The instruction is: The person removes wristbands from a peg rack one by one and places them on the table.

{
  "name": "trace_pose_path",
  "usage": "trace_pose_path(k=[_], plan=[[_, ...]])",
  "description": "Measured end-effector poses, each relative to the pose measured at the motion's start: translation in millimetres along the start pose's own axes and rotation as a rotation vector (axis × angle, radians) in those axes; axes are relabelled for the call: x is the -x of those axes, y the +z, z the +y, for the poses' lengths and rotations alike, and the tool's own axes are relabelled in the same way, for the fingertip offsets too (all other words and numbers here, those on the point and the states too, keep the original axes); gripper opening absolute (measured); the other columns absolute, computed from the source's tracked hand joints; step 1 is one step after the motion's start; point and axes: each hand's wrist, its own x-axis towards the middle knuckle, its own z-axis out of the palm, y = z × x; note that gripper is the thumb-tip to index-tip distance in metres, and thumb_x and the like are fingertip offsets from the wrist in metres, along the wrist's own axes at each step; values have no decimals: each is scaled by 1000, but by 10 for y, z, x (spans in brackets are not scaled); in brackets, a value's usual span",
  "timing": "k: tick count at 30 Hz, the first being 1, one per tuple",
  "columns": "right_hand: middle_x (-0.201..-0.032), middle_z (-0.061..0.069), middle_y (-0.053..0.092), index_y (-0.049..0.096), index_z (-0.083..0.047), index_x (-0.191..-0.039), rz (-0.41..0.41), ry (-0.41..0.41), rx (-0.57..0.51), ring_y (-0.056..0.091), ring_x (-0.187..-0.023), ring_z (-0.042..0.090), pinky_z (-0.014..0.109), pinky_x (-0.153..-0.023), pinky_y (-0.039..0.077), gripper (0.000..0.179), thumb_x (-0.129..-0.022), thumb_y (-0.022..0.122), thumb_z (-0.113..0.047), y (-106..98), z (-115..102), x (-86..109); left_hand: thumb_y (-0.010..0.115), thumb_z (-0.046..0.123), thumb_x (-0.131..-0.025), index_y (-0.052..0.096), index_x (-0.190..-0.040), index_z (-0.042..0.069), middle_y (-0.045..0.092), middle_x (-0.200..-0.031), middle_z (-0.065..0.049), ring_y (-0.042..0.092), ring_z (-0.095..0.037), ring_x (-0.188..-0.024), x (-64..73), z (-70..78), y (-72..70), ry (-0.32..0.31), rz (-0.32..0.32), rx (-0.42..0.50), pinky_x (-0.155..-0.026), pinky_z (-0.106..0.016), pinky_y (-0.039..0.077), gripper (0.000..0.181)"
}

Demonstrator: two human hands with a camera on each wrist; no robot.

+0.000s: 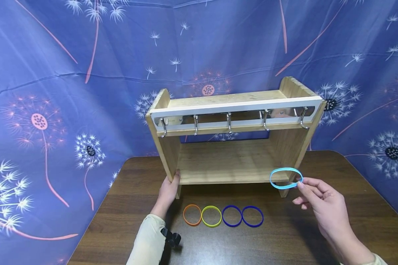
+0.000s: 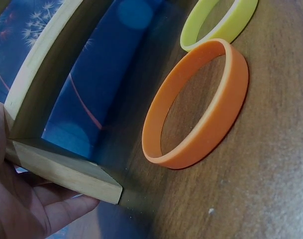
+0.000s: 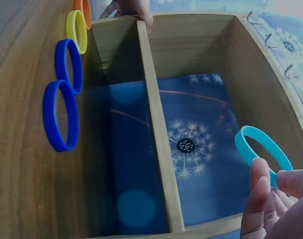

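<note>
Between the thumb and fingers of my right hand a light blue silicone wristband is pinched, held in the air before the right side of a wooden shelf. My left hand grips the shelf's left side panel near its bottom; the left wrist view shows the fingers around the wooden leg. Along the shelf's upper front runs a white rail with several metal hooks, all bare. On the table before the shelf lie an orange wristband, a yellow wristband and two dark blue wristbands in a row.
The shelf stands on a dark brown wooden table. Behind it hangs a blue cloth with a dandelion print. A small black device sits on the left wrist.
</note>
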Motion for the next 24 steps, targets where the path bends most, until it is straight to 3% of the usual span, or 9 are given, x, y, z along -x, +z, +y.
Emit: trace_pose_path(k=[5, 14, 24], plan=[[-77, 1, 73, 67, -6, -102, 9, 57, 56, 66, -55, 14, 22, -48, 49, 10, -94, 63, -2, -43, 34, 41, 45, 53, -99, 59, -127, 11, 61, -125, -18, 53, -37, -120, -3, 4, 0, 6, 0, 11, -100, -53, 39, 53], [-77, -2, 73, 66, -2, -102, -11, 95, 112, 66, -55, 14, 23, -47, 48, 9, -93, 64, -4, -121, 126, 92, 44, 56, -98, 60, -121, 11, 62, -123, -17, 53, -37, -118, 0, 7, -3, -9, 2, -3, -99, -53, 40, 53], [-78, -4, 73, 67, -7, -100, -37, 139, 188, 66, -55, 13, 23, -47, 49, 6, -94, 65, -7, -204, 282, 155, 43, 58, -97, 61, -111, 11, 63, -117, -16, 54, -36, -114, 10, 10, -14, -19, 3, -36, -96, -53, 42, 52]])
